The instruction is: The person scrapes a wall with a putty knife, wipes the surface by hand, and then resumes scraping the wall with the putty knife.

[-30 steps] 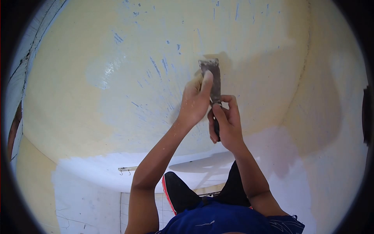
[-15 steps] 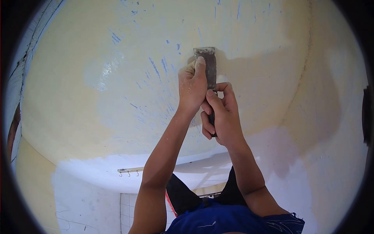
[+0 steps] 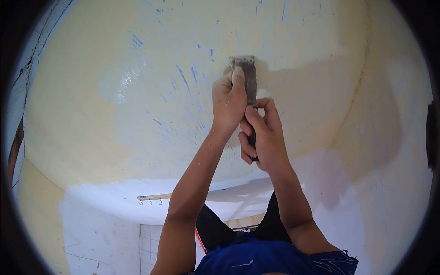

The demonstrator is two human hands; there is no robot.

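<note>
A scraper with a flat grey metal blade (image 3: pixel 250 82) and a dark handle lies against the yellowish wall (image 3: pixel 151 91), its blade edge pointing up in the view. My left hand (image 3: pixel 229 101) grips the blade from the left, the thumb pressed on its face near the whitish edge. Lower down, my right hand (image 3: pixel 268 135) is wrapped round the handle. Both hands are dusty, the left one most at its thumb and fingers. Bluish scratches and bare marks show on the wall left of and above the blade.
A strip with metal hooks (image 3: pixel 153 198) is fixed on the white lower wall (image 3: pixel 110 195). White tiles (image 3: pixel 146 243) show at the bottom. A cracked edge runs along the upper left, and a dark object (image 3: pixel 430 137) stands at the far right.
Both hands and the scraper appear very slightly further right in the view. The grip of each hand looks the same.
</note>
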